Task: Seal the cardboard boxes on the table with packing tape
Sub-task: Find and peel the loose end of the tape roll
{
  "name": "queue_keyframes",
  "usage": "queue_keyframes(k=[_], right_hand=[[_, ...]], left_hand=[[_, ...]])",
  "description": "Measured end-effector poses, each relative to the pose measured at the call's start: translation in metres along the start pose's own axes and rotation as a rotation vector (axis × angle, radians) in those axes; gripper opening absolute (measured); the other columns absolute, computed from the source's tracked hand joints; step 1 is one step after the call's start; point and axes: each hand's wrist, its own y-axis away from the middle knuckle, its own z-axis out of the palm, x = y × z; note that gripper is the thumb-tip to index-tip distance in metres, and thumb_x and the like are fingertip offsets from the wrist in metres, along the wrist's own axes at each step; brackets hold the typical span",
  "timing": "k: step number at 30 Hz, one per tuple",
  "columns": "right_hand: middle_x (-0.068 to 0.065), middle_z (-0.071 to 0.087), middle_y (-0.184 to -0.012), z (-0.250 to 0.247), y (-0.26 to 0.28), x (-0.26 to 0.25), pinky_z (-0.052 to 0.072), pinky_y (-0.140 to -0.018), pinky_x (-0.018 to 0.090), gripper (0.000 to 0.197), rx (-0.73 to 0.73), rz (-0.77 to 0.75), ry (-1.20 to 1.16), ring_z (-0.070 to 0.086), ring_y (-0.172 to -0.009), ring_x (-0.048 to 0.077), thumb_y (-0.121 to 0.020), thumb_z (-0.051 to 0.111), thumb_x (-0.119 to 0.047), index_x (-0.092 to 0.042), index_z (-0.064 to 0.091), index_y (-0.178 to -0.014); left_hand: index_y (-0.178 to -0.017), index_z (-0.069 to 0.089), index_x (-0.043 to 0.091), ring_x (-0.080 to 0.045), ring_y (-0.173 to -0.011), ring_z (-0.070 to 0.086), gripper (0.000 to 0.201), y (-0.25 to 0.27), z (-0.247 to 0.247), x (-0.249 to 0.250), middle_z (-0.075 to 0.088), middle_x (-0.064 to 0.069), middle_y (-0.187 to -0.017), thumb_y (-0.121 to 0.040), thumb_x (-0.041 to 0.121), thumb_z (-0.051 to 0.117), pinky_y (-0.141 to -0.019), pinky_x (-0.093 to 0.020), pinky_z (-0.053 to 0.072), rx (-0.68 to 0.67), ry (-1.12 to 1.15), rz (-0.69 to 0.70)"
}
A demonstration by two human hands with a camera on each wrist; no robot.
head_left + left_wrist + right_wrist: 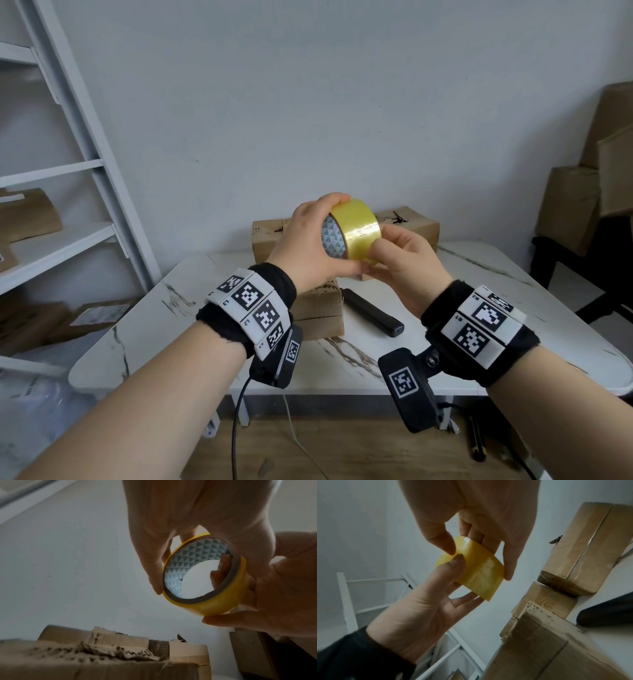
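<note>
I see left hand (310, 240) curled round glossy yellow packing-tape roll (356, 228), raised above brown cardboard boxes (318, 308); right hand (407, 263) fingertips pinch its 5 o'clock rim. Light, rigid, slick; hold by core

Yellow tape roll (356, 228), brown boxes (407, 219), marble-veined white table (191, 308).

Glossy yellow plastic tape roll (356, 228), rough torn brown cardboard boxes (318, 308), polished marble-look table (191, 308)
</note>
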Motion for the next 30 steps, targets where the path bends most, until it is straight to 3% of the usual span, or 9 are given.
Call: queue_keyframes(k=[3, 6, 14, 22, 25, 27, 30], right_hand=[[0.01, 0.067, -0.079, -0.0003, -0.0001, -0.0004, 0.054, -0.067, 0.025, 0.007, -0.01, 0.017, -0.032, 0.064, -0.071, 0.02, -0.085, 0.059, -0.005, -0.008, 0.066, -0.084], [0.011, 0.068, -0.085, 0.0002, -0.0021, 0.0001, 0.054, -0.066, 0.025, 0.014, 0.001, 0.011, -0.006, 0.065, -0.068, 0.016, -0.085, 0.062, -0.009, -0.003, 0.064, -0.097], [0.01, 0.066, -0.083, 0.0017, -0.0006, -0.0017, 0.053, -0.061, 0.02, 0.016, -0.027, 0.009, -0.04, 0.064, -0.069, 0.016, -0.087, 0.052, 0.004, -0.008, 0.062, -0.088], [0.008, 0.066, -0.082, 0.0035, 0.0002, -0.0008, 0.053, -0.059, 0.02, 0.013, -0.003, 0.001, -0.073, 0.065, -0.068, 0.013, -0.088, 0.053, 0.0, -0.009, 0.062, -0.089], [0.007, 0.065, -0.078, 0.0042, 0.0002, -0.0013, 0.052, -0.056, 0.02, 0.01, -0.014, -0.009, -0.079, 0.064, -0.063, 0.011, -0.081, 0.058, 0.0, -0.008, 0.061, -0.085], [0.006, 0.065, -0.077, 0.0044, 0.0004, -0.0006, 0.052, -0.057, 0.02, 0.015, -0.017, -0.02, -0.055, 0.063, -0.064, 0.012, -0.07, 0.057, -0.008, -0.008, 0.061, -0.085], [0.008, 0.064, -0.08, 0.0047, -0.0003, 0.0002, 0.054, -0.059, 0.022, 0.022, -0.009, -0.028, -0.02, 0.063, -0.065, 0.013, -0.066, 0.054, -0.011, -0.006, 0.06, -0.087]], left_hand=[[-0.135, 0.036, 0.037, -0.008, -0.114, 0.036, 0.093, -0.0013, 0.0007, 0.0004, 0.037, 0.001, -0.133, -0.057, 0.037, 0.087, -0.095, -0.022, 0.033, -0.002, -0.022, 0.009], [-0.136, 0.036, 0.036, -0.008, -0.113, 0.037, 0.094, -0.0018, 0.0031, 0.0011, 0.037, 0.001, -0.132, -0.057, 0.037, 0.087, -0.096, -0.022, 0.033, 0.008, -0.041, 0.018], [-0.135, 0.036, 0.037, -0.014, -0.12, 0.039, 0.095, -0.0051, 0.0037, 0.0011, 0.037, 0.001, -0.132, -0.055, 0.041, 0.087, -0.097, -0.024, 0.035, 0.004, -0.065, 0.009], [-0.135, 0.038, 0.036, -0.012, -0.117, 0.042, 0.095, -0.0043, 0.0037, 0.0056, 0.038, 0.0, -0.13, -0.054, 0.038, 0.088, -0.098, -0.021, 0.036, 0.011, -0.09, 0.034], [-0.135, 0.037, 0.036, -0.015, -0.118, 0.043, 0.096, -0.004, 0.0027, 0.0056, 0.038, 0.0, -0.129, -0.054, 0.039, 0.088, -0.1, -0.025, 0.038, 0.003, -0.095, 0.025], [-0.135, 0.037, 0.037, -0.016, -0.118, 0.043, 0.096, -0.0034, 0.0019, 0.0059, 0.038, 0.0, -0.129, -0.054, 0.04, 0.088, -0.102, -0.029, 0.039, -0.004, -0.099, 0.023], [-0.134, 0.037, 0.036, -0.016, -0.118, 0.043, 0.096, -0.0024, 0.0015, 0.0062, 0.038, 0.0, -0.129, -0.053, 0.04, 0.088, -0.102, -0.031, 0.04, -0.013, -0.098, 0.017]])
